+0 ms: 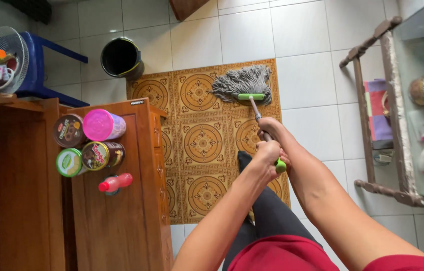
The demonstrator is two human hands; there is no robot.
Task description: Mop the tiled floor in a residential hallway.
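Both my hands grip a mop's metal handle (255,111). My right hand (270,127) is higher up the shaft, and my left hand (267,153) holds the green end grip (281,165). The grey string mop head (242,83) with a green clamp rests on a patterned yellow-brown mat (202,143) over white floor tiles. My leg in dark trousers stands on the mat below the hands.
A wooden cabinet (116,221) on the left bears several round jars (89,143) and a pink bottle (115,183). A black bucket (120,58) stands beyond the mat. A blue stool with a fan (4,60) is far left. A wooden bench frame (367,115) and glass table are right.
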